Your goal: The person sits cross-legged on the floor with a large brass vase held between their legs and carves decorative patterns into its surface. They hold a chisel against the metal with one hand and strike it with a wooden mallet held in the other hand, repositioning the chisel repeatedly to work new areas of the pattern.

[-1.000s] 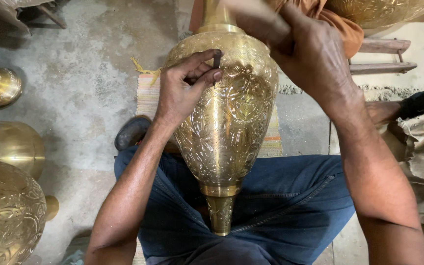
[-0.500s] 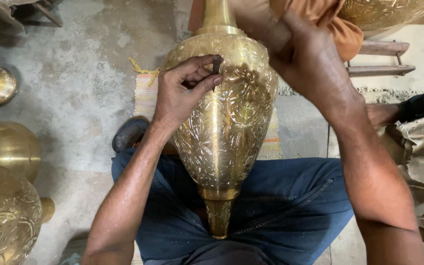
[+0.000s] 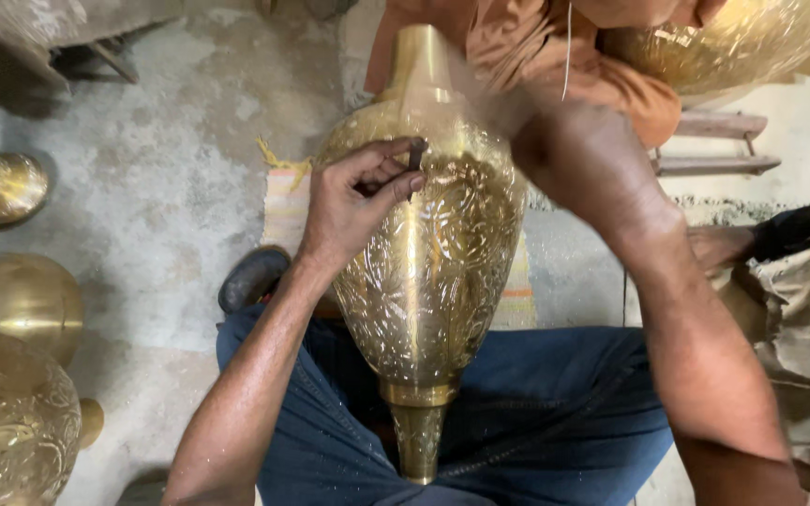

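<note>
An engraved brass vase point(image 3: 424, 281) lies across the person's lap in blue jeans point(image 3: 555, 412), foot nearest the camera. The left hand point(image 3: 353, 201) pinches a small dark punch point(image 3: 415, 159) against its shoulder. The right hand point(image 3: 592, 164) is blurred above; its grip can't be made out. An orange-clad person point(image 3: 536, 47) sits beyond.

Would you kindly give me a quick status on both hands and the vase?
Left hand pinching small dark punch against engraved brass vase. Right hand blurred above the vase's shoulder, grip unclear. Vase lies across lap, unobstructed.
</note>
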Tool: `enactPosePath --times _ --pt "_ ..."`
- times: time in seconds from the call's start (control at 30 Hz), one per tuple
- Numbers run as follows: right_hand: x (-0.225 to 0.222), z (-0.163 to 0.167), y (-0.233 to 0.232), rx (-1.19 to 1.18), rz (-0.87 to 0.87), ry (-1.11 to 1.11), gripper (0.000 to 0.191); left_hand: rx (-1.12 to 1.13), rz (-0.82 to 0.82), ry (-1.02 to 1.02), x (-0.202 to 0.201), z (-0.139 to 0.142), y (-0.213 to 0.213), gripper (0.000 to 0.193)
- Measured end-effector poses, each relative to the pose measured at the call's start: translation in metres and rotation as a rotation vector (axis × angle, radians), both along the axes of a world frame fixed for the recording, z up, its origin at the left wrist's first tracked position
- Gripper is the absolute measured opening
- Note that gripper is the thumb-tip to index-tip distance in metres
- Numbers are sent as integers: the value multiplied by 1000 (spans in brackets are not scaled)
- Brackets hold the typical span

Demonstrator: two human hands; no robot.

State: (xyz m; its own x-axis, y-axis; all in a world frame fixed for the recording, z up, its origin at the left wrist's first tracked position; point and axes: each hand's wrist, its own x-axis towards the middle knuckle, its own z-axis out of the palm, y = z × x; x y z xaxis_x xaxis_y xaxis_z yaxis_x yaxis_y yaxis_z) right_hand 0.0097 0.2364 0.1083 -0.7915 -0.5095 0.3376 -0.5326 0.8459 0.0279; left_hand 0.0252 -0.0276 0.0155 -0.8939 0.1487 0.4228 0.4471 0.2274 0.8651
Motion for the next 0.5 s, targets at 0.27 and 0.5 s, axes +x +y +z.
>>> enactPosePath --times 0.27,0.5 --pt "-3 -4 3 155 -161 -183 18 -37 -16 21 -9 -2 1 32" --pt "-9 -11 9 22 2 18 23 10 -1 55 -7 -6 3 36"
